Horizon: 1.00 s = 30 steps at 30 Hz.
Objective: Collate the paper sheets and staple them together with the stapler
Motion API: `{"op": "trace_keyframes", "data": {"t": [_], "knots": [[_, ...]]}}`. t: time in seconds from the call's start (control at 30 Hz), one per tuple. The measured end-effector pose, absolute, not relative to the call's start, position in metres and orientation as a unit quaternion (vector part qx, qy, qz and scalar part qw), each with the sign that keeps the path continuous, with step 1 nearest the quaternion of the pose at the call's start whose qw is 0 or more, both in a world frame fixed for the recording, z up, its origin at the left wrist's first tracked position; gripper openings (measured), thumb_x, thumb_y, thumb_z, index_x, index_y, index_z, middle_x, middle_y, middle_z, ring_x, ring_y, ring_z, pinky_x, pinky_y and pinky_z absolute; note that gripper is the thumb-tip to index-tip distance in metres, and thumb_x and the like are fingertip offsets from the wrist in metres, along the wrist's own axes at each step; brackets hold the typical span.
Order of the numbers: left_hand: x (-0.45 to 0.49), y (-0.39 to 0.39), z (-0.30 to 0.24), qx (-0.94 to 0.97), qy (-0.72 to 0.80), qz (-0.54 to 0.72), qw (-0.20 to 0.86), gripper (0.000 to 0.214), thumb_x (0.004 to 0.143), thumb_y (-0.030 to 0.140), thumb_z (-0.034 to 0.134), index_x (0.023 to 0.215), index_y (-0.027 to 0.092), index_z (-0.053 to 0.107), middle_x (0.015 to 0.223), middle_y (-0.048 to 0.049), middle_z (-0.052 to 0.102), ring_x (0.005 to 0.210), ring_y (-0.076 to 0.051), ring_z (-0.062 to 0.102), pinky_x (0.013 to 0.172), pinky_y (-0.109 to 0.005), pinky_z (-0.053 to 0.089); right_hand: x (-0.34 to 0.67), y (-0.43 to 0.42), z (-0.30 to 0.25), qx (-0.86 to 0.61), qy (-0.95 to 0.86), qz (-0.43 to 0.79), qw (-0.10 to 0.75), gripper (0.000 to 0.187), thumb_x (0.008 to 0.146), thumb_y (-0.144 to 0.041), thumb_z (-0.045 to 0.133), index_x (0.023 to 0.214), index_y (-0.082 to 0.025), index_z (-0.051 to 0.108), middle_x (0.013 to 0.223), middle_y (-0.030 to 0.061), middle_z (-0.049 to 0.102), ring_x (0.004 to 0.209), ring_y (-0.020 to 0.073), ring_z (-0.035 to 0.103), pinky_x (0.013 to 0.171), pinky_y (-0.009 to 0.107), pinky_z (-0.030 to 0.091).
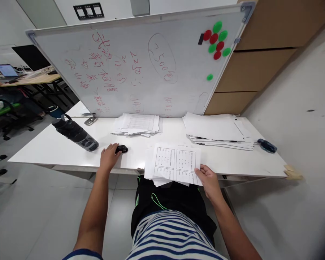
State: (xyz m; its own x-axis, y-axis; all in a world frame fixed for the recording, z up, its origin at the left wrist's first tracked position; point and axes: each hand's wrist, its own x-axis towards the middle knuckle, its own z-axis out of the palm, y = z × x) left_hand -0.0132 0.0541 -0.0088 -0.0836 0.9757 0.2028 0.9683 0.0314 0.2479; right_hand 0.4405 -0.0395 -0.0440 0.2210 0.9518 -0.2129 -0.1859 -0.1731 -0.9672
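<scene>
My left hand (108, 156) is on the left part of the white desk, its thumb and fingers closed around one end of a small black object (122, 148). That object is rounded and glossy; its exact kind does not show clearly. At the desk's front edge, my right hand (209, 179) pinches the right side of a stack of printed sheets (176, 162). The top sheet carries boxed tables of small text. These sheets lie partly on the desk and stick out past its edge, over my lap.
A dark water bottle (76, 134) stands left of my left hand. Behind lie one paper stack (138, 124) and a larger one (219, 130). A dark blue object (267, 145) sits far right. A whiteboard (151, 68) with magnets rises at the back, beside cardboard boxes (254, 70).
</scene>
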Motion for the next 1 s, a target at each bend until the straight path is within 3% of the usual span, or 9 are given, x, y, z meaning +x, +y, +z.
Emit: {"op": "trace_keyframes", "data": {"t": [0.1, 0.23, 0.37, 0.53, 0.8, 1.0], "knots": [[-0.022, 0.050, -0.021, 0.694, 0.702, 0.158, 0.005, 0.042, 0.094, 0.034, 0.048, 0.132, 0.020, 0.057, 0.135, -0.0132, 0.061, 0.132, -0.032, 0.050, 0.103, -0.045, 0.043, 0.437, -0.044, -0.039, -0.557, -0.332, 0.545, 0.531, 0.042, 0.071, -0.050, 0.079, 0.100, -0.019, 0.073, 0.096, 0.0085, 0.077, 0.088, 0.0280, 0.072, 0.079, 0.041, 0.057], [-0.005, 0.027, -0.027, 0.705, 0.678, 0.207, 0.006, 0.040, 0.095, 0.037, 0.049, 0.133, 0.026, 0.057, 0.134, -0.0075, 0.063, 0.132, -0.030, 0.051, 0.098, -0.043, 0.047, 0.422, -0.044, -0.030, -0.545, -0.349, 0.560, 0.517, 0.045, 0.073, -0.053, 0.077, 0.104, -0.020, 0.074, 0.093, 0.0071, 0.078, 0.083, 0.0274, 0.073, 0.076, 0.040, 0.057], [0.018, 0.005, -0.023, 0.704, 0.662, 0.256, 0.037, 0.043, 0.094, 0.044, 0.052, 0.135, 0.031, 0.056, 0.132, -0.0046, 0.065, 0.117, -0.030, 0.063, 0.088, -0.039, 0.051, 0.397, -0.036, -0.023, -0.527, -0.394, 0.562, 0.501, 0.043, 0.076, -0.054, 0.074, 0.104, -0.020, 0.074, 0.095, 0.0070, 0.078, 0.087, 0.0271, 0.072, 0.080, 0.039, 0.057], [0.030, -0.006, -0.024, 0.705, 0.645, 0.288, 0.066, 0.041, 0.094, 0.042, 0.053, 0.134, 0.032, 0.059, 0.133, -0.0042, 0.065, 0.125, -0.030, 0.058, 0.095, -0.039, 0.049, 0.371, -0.026, -0.015, -0.517, -0.435, 0.545, 0.497, 0.036, 0.083, -0.050, 0.067, 0.104, -0.021, 0.073, 0.106, 0.0076, 0.076, 0.098, 0.0266, 0.071, 0.085, 0.038, 0.056], [0.030, -0.006, -0.026, 0.711, 0.640, 0.284, 0.068, 0.041, 0.094, 0.040, 0.053, 0.134, 0.033, 0.059, 0.134, -0.0037, 0.064, 0.131, -0.030, 0.054, 0.098, -0.041, 0.048, 0.360, -0.020, -0.012, -0.529, -0.469, 0.513, 0.487, 0.034, 0.084, -0.047, 0.062, 0.105, -0.022, 0.072, 0.108, 0.0073, 0.076, 0.098, 0.0266, 0.071, 0.083, 0.037, 0.056], [0.029, -0.006, -0.030, 0.709, 0.637, 0.296, 0.059, 0.041, 0.094, 0.042, 0.054, 0.134, 0.030, 0.060, 0.132, -0.0053, 0.065, 0.129, -0.030, 0.055, 0.103, -0.041, 0.045, 0.371, -0.024, -0.010, -0.564, -0.479, 0.496, 0.453, 0.039, 0.085, -0.049, 0.059, 0.112, -0.023, 0.070, 0.087, 0.0046, 0.077, 0.074, 0.0244, 0.070, 0.067, 0.035, 0.053]]}}
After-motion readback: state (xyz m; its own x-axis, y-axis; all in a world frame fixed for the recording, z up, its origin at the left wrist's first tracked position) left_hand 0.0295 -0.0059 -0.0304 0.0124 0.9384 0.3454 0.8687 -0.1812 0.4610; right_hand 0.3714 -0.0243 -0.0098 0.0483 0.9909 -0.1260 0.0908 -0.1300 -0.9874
